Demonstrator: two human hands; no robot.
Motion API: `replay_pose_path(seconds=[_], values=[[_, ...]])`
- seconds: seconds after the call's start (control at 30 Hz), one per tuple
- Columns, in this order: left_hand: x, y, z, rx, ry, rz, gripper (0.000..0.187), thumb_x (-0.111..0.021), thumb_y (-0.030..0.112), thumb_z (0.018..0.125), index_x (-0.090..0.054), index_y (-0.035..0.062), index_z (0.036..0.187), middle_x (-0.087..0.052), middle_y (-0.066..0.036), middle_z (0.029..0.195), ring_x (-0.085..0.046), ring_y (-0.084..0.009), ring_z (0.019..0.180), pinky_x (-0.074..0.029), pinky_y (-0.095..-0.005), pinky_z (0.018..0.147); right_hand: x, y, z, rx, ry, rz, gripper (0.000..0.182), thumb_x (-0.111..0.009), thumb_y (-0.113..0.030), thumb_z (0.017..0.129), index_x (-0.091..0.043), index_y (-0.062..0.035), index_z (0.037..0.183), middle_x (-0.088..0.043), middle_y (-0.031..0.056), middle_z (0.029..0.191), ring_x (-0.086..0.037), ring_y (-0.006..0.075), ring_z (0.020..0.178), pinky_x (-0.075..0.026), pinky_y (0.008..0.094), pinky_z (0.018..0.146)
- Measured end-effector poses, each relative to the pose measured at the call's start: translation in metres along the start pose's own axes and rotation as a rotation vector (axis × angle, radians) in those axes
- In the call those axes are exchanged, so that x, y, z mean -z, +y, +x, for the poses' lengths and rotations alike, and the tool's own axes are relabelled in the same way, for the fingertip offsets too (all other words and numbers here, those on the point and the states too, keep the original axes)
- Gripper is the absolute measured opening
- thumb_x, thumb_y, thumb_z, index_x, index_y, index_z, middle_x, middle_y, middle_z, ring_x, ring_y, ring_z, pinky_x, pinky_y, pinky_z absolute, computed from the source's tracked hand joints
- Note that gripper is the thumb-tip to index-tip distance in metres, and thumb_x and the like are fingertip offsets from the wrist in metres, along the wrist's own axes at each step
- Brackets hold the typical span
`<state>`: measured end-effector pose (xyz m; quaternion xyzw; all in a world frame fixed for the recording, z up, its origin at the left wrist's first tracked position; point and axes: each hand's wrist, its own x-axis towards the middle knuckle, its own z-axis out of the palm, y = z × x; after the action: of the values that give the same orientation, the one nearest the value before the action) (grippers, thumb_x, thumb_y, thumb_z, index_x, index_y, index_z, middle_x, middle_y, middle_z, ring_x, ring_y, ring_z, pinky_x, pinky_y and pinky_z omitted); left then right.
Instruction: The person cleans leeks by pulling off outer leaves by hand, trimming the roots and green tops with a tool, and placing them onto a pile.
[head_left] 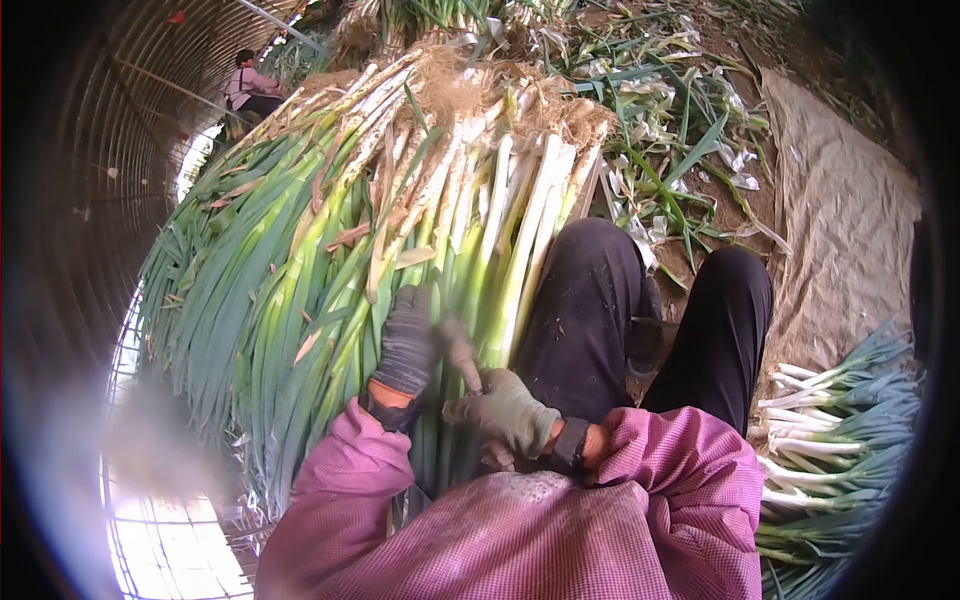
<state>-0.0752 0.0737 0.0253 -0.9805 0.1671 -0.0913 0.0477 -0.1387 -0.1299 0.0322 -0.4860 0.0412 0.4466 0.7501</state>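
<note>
A thick heap of long green onions [290, 270] lies in front of me, dry roots at the far end and green leaves toward the near left. My left hand [405, 350], in a dark grey glove, rests on their stalks with its fingers stretched forward. Close beside it, my right hand [515, 412] wears a pale, soiled glove and is curled. A blurred brown, finger-thick shape [460, 358] sticks out from it toward the heap's far end. Whether that is a glove finger or a held thing, I cannot make out. White stalks [535, 230] lie beside my knee.
Cleaned green onions [815, 445] lie in a pile at the right. Behind them a beige cloth sheet [835, 230] covers the ground. Stripped leaves and peelings [690, 130] litter the soil. Another person [250, 85] sits at the far left, near the ribbed tunnel wall [110, 110].
</note>
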Motion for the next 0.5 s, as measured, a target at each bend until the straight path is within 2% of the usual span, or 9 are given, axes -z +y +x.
replay_pose_path(seconds=[0.03,0.1,0.13,0.23,0.27,0.33,0.43,0.47,0.5], values=[[-0.007,0.003,-0.002,-0.033,-0.020,0.070,0.051,-0.066,0.021,0.081,-0.050,-0.0022,0.124,-0.053,-0.023,0.121,-0.053,-0.0358,0.114,-0.045,-0.0426,0.094,0.003,-0.007,-0.005,-0.030,0.007,0.026,0.029,-0.072,-0.016,0.082,-0.059,0.0069,0.093,-0.062,0.0139,0.071,-0.053,0.0234,0.037,-0.040,0.0368,0.037],[-0.004,0.013,0.003,0.048,-0.180,0.049,0.050,-0.066,0.022,0.081,-0.050,-0.0008,0.123,-0.051,-0.022,0.124,-0.052,-0.0339,0.117,-0.043,-0.0426,0.096,0.006,-0.011,-0.006,-0.036,0.036,0.000,0.029,-0.073,-0.016,0.081,-0.060,0.0072,0.094,-0.063,0.0130,0.073,-0.055,0.0223,0.045,-0.043,0.0364,0.044],[-0.001,0.018,0.006,-0.015,-0.186,0.218,0.048,-0.066,0.022,0.082,-0.051,-0.0002,0.122,-0.049,-0.023,0.126,-0.051,-0.0318,0.118,-0.047,-0.0413,0.090,0.006,-0.007,0.002,-0.009,0.059,-0.050,0.030,-0.073,-0.016,0.081,-0.061,0.0074,0.095,-0.063,0.0126,0.074,-0.057,0.0215,0.051,-0.045,0.0359,0.049],[0.017,0.039,0.021,0.204,-0.343,0.197,0.044,-0.066,0.020,0.083,-0.052,-0.0006,0.119,-0.058,-0.023,0.114,-0.059,-0.0314,0.107,-0.051,-0.0404,0.082,0.008,-0.008,0.003,0.011,0.043,-0.100,0.032,-0.075,-0.016,0.080,-0.062,0.0074,0.097,-0.064,0.0118,0.079,-0.059,0.0195,0.067,-0.047,0.0345,0.062],[0.015,0.037,0.021,0.255,-0.325,0.102,0.042,-0.066,0.018,0.083,-0.053,-0.0009,0.118,-0.060,-0.021,0.107,-0.061,-0.0311,0.101,-0.051,-0.0400,0.079,0.009,-0.009,0.002,0.008,0.025,-0.099,0.033,-0.075,-0.016,0.080,-0.063,0.0074,0.098,-0.065,0.0117,0.080,-0.059,0.0189,0.072,-0.047,0.0340,0.066],[0.011,0.026,0.018,0.357,-0.295,-0.090,0.039,-0.066,0.012,0.082,-0.054,-0.0015,0.116,-0.064,-0.018,0.093,-0.065,-0.0304,0.090,-0.053,-0.0392,0.073,0.010,-0.003,0.010,0.076,0.067,-0.049,0.033,-0.076,-0.015,0.079,-0.061,0.0061,0.100,-0.064,0.0098,0.083,-0.060,0.0170,0.072,-0.048,0.0321,0.066],[0.013,0.010,0.003,0.105,-0.122,-0.542,0.036,-0.066,0.003,0.079,-0.056,-0.0007,0.113,-0.065,-0.013,0.094,-0.064,-0.0210,0.083,-0.052,-0.0325,0.077,0.012,-0.005,0.004,0.133,0.086,0.044,0.034,-0.075,-0.015,0.079,-0.060,0.0048,0.102,-0.064,0.0085,0.086,-0.059,0.0152,0.074,-0.049,0.0304,0.067],[0.022,0.017,0.002,0.166,-0.132,-0.728,0.030,-0.064,-0.001,0.080,-0.058,-0.0012,0.109,-0.064,-0.008,0.095,-0.062,-0.0140,0.085,-0.050,-0.0282,0.075,0.013,-0.008,0.001,0.145,0.084,0.077,0.034,-0.075,-0.015,0.080,-0.059,0.0045,0.103,-0.064,0.0083,0.087,-0.059,0.0148,0.074,-0.048,0.0300,0.067],[0.025,0.018,0.002,0.235,-0.182,-0.890,0.030,-0.065,-0.001,0.080,-0.058,-0.0011,0.110,-0.064,-0.007,0.095,-0.062,-0.0134,0.085,-0.050,-0.0278,0.075,0.013,-0.005,0.002,0.170,0.117,0.078,0.033,-0.075,-0.015,0.080,-0.059,0.0044,0.102,-0.063,0.0091,0.084,-0.059,0.0161,0.073,-0.049,0.0311,0.066]])
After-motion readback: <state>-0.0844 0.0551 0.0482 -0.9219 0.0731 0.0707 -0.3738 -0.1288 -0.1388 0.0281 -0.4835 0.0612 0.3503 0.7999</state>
